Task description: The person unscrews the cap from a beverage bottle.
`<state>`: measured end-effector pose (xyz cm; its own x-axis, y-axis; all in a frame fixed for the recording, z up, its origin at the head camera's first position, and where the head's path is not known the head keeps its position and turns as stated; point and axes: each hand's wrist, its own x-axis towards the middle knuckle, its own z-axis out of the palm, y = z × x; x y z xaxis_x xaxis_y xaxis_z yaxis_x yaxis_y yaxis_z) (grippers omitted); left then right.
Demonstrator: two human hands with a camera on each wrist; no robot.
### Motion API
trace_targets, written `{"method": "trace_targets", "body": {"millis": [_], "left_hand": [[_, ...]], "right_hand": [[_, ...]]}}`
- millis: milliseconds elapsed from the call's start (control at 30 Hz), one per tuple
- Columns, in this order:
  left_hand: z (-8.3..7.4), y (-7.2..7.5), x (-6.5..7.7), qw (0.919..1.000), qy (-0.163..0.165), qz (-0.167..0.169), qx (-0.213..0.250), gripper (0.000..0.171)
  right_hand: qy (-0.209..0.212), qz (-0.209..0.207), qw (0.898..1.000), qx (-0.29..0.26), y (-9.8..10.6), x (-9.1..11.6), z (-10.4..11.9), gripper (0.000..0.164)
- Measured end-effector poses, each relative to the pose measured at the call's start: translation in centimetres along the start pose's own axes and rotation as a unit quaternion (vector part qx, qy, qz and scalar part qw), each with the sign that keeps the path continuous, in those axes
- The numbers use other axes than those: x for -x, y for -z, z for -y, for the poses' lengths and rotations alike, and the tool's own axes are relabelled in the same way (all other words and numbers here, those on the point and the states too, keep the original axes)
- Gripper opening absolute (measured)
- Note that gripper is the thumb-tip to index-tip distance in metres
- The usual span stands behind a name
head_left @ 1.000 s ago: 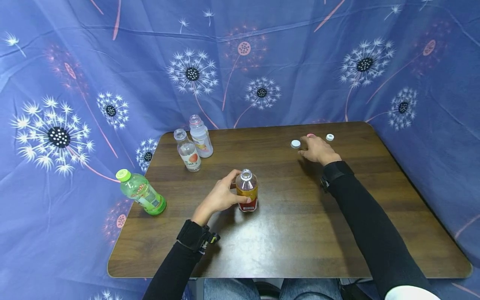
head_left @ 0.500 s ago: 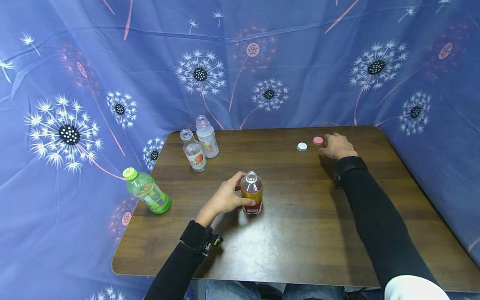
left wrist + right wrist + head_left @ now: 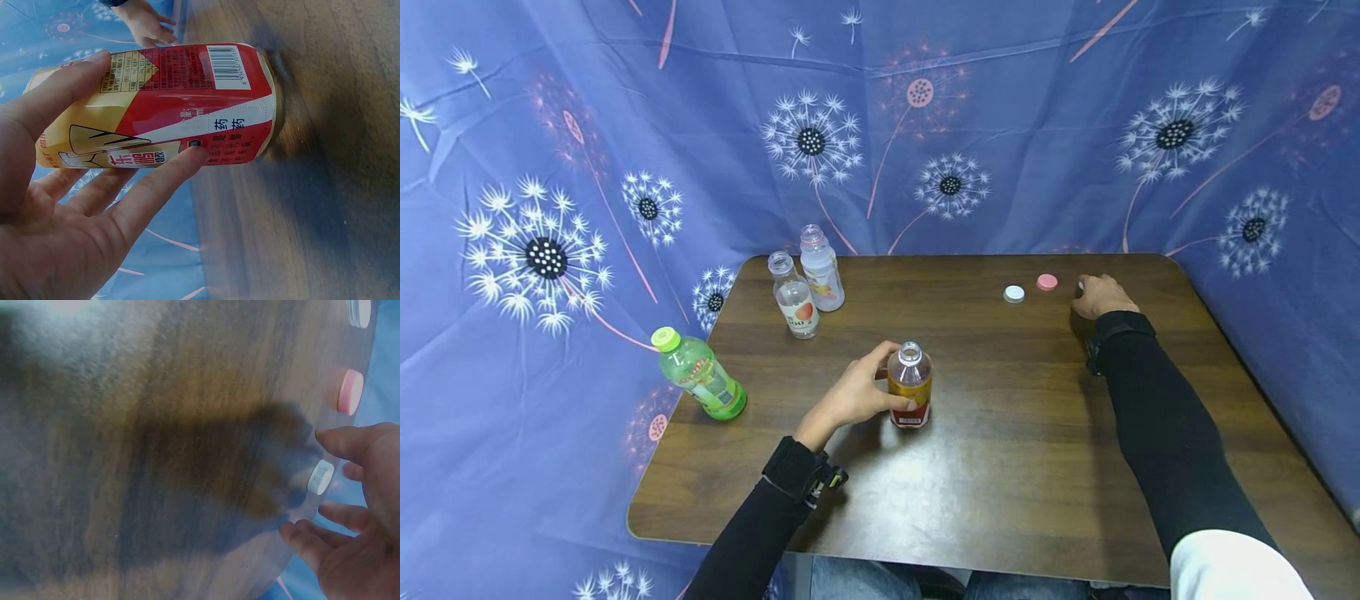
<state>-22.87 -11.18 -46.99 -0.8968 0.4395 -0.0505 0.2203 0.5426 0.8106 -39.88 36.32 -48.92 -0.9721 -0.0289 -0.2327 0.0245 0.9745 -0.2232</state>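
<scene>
My left hand [image 3: 853, 396] grips an uncapped bottle [image 3: 910, 390] with a red and gold label, standing upright on the table. In the left wrist view the thumb and fingers lie around its label [image 3: 181, 106]. Far to the right, my right hand [image 3: 1103, 297] hovers at a small white bottle cap [image 3: 320, 477]. Its thumb and fingers are spread on either side of the cap, with gaps showing in the right wrist view. In the head view the hand mostly hides that cap. A pink cap [image 3: 1047, 282] and a larger white cap [image 3: 1013, 293] lie to its left.
Two uncapped clear bottles, one with a peach label [image 3: 797, 308] and one whitish [image 3: 822, 271], stand at the back left. A green bottle [image 3: 703, 379] with its cap on stands at the table's left edge. A blue patterned cloth [image 3: 715, 108] hangs behind the wooden table [image 3: 1000, 483].
My right hand has moved right, from over the pink cap to the small white cap, uncovering the pink one. My left hand keeps its grip on the bottle. The head view has shifted slightly.
</scene>
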Motion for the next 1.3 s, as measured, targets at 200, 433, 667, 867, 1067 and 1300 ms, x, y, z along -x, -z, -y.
{"method": "trace_targets", "body": {"millis": [200, 433, 667, 867, 1067, 1300], "left_hand": [[-0.3, -0.1, 0.2, 0.9999, -0.001, 0.012, -0.002, 0.071], [-0.4, -0.3, 0.1, 0.9998, -0.006, 0.018, 0.000, 0.072], [-0.5, -0.2, -0.1, 0.9997, -0.011, 0.020, 0.003, 0.071], [-0.4, -0.1, -0.3, 0.9996, -0.013, 0.026, 0.007, 0.071], [-0.3, 0.1, -0.3, 0.9999, -0.011, 0.012, 0.003, 0.072], [0.0, 0.1, 0.0, 0.9998, 0.014, 0.010, -0.010, 0.076]], "right_hand": [[-0.014, 0.006, 1.000, -0.002, -0.5, -0.2, -0.9, 0.065], [0.001, 0.000, 1.000, 0.020, -0.5, 0.1, -1.6, 0.060], [0.001, -0.040, 0.998, 0.041, -0.4, 0.3, -1.6, 0.048], [0.001, -0.054, 0.998, 0.041, -0.5, 0.5, -1.7, 0.041], [-0.014, -0.062, 0.997, 0.037, 0.2, 0.7, -0.9, 0.044], [0.014, -0.105, 0.994, 0.021, 0.8, 1.3, -0.3, 0.042]]}}
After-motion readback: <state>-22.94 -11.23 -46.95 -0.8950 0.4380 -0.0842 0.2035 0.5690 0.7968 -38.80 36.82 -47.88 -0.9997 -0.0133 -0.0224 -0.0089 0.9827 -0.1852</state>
